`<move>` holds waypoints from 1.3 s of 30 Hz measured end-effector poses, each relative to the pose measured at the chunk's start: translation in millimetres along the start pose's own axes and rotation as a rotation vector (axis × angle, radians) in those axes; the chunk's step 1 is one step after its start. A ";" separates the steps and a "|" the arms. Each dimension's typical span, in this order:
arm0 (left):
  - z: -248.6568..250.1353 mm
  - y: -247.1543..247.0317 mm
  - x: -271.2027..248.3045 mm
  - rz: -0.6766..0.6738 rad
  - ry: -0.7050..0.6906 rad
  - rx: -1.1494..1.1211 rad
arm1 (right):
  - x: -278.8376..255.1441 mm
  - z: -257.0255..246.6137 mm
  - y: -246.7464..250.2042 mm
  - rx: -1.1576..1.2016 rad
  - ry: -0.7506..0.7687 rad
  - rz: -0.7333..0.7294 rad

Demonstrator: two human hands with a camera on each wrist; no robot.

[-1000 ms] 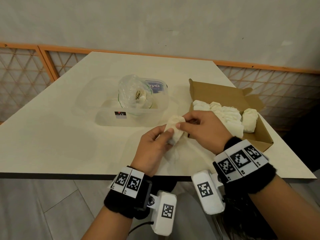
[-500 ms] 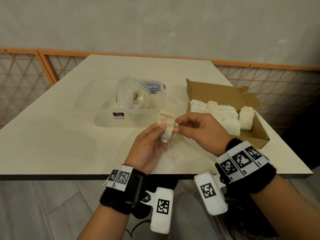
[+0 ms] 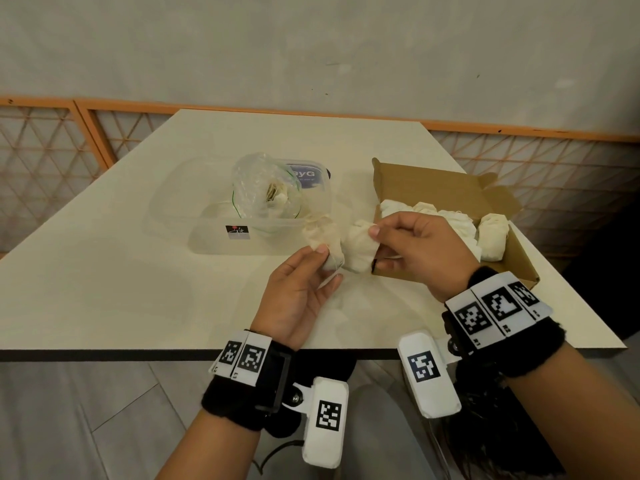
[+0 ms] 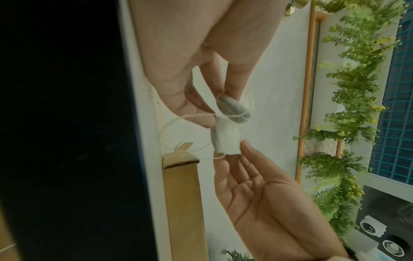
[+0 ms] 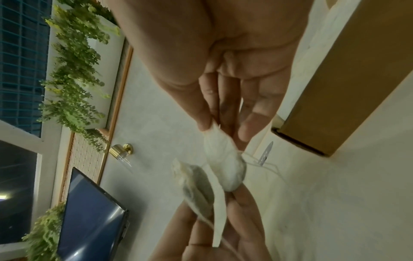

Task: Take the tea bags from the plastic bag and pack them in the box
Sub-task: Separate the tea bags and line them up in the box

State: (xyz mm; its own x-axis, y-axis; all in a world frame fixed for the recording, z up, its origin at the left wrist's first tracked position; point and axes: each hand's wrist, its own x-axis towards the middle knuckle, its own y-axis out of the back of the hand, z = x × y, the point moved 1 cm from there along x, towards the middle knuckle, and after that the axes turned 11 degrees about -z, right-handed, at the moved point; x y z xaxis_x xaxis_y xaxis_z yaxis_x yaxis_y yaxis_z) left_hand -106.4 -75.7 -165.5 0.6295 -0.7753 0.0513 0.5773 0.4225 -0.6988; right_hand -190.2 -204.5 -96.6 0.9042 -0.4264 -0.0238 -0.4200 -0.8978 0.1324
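A pale table (image 3: 121, 271) stands against a grey wall with an orange lattice rail (image 3: 52, 161) behind it. At about twelve o'clock from the hands, a clear tub (image 3: 214, 233) holds the crumpled plastic bag (image 3: 256, 188), with a few tea bags showing inside it. At two o'clock lies the open cardboard box (image 3: 519, 258), already lined with a row of white tea bags (image 3: 491, 233). Above the table's near edge, the left hand (image 3: 298, 299) pinches one tea bag (image 3: 325, 237) between thumb and fingertips, palm turned up. Just beside it, the right hand (image 3: 422, 251) pinches a second tea bag (image 3: 362, 247) by its top corner, its other fingers loosely curled. The two bags touch, and thin strings (image 4: 178, 121) trail between them.
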 end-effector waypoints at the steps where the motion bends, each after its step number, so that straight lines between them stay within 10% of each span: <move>1: -1.1 0.5 0.0 -0.006 -0.002 0.019 | 0.2 0.2 2.2 -0.040 0.007 0.015; 19: -13.5 -1.5 -0.7 -0.072 -0.087 0.651 | -3.9 -4.7 3.9 -0.250 0.017 -0.222; 39: 9.9 -13.1 -3.2 -0.022 0.020 0.118 | -6.9 22.0 -18.8 -0.288 -0.027 -0.347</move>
State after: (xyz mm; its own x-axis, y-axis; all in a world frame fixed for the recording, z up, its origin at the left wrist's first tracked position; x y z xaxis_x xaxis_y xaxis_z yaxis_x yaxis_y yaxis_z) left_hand -110.8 -74.1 -149.5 0.6061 -0.7938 0.0502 0.6486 0.4567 -0.6089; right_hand -190.2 -187.1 -120.7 0.9837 -0.1121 -0.1408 -0.0505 -0.9227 0.3822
